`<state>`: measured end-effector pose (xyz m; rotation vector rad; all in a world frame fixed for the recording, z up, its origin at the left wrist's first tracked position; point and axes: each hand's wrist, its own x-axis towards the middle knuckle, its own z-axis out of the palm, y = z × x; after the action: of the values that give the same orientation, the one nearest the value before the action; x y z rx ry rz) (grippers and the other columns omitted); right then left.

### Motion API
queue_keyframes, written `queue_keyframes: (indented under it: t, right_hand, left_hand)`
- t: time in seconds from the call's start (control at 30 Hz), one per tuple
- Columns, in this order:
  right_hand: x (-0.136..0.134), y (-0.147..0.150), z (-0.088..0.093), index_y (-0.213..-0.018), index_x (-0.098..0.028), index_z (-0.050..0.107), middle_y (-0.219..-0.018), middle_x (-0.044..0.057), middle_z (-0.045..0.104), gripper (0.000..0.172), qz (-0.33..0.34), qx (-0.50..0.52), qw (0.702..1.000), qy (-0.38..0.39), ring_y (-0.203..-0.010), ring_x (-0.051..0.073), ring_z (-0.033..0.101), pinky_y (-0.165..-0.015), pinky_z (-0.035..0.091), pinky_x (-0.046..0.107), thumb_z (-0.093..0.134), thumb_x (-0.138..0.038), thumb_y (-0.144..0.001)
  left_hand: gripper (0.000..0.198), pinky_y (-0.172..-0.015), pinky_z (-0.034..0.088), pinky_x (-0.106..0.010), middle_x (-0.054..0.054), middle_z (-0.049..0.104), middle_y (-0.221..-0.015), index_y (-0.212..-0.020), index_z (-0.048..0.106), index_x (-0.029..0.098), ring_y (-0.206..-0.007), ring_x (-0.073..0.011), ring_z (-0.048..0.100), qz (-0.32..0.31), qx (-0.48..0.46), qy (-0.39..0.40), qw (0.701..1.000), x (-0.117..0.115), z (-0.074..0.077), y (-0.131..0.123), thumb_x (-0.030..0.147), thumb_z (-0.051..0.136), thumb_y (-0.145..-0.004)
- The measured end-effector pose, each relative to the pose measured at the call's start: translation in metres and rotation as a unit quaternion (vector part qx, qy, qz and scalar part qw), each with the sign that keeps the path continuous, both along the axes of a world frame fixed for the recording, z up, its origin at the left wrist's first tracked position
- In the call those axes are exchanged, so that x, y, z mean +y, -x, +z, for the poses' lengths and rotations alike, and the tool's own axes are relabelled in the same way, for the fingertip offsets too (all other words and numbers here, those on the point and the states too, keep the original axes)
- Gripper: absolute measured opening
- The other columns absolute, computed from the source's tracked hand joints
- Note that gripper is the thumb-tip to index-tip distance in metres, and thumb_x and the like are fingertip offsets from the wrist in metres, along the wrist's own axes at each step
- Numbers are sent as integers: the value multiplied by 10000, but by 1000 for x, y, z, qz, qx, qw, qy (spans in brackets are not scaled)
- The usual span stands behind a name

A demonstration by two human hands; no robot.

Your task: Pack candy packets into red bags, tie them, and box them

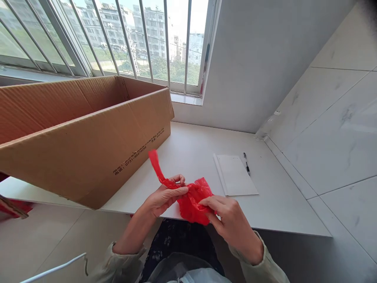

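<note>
A crumpled red plastic bag is held between my two hands, just over the front edge of the white table. My left hand pinches its upper left part, and a twisted strip of the bag sticks out past the fingers toward the cardboard box. On the other side, my right hand grips the bunched body of the bag between thumb and fingers. The bag's lower part hangs between the hands. Whether anything is inside it, I cannot tell.
A large open cardboard box with printed text stands on the left of the white table. Right of the hands lie a white notepad and a black pen. A barred window is behind; a tiled wall bounds the right.
</note>
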<state>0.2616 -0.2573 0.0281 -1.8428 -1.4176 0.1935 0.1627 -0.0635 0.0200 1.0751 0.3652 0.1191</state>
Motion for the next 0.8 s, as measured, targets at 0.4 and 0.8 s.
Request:
queue_keyframes:
  t: [0.4, 0.8]
  right_hand:
    - [-9, -46, -8, -930, -230, 748, -722, 23, 696, 282, -15, 227, 969, 92, -531, 128, 611, -485, 392, 234, 527, -404, -916]
    - [84, -22, -48, -988, -223, 728, -755, -3, 667, 239, 92, 401, 910, -58, -635, 117, 573, -628, 478, 239, 606, -379, -855]
  left_hand:
    - [231, -736, 466, -278, -7, 574, -808, -786, 476, 190, -841, -185, 607, 28, -120, -282, 951, -16, 5, 3, 236, 702, -779]
    - [237, -623, 418, -268, -71, 631, -775, -869, 597, 197, -718, -181, 566, 161, -130, -702, 682, -6, -35, 6, 277, 395, -961]
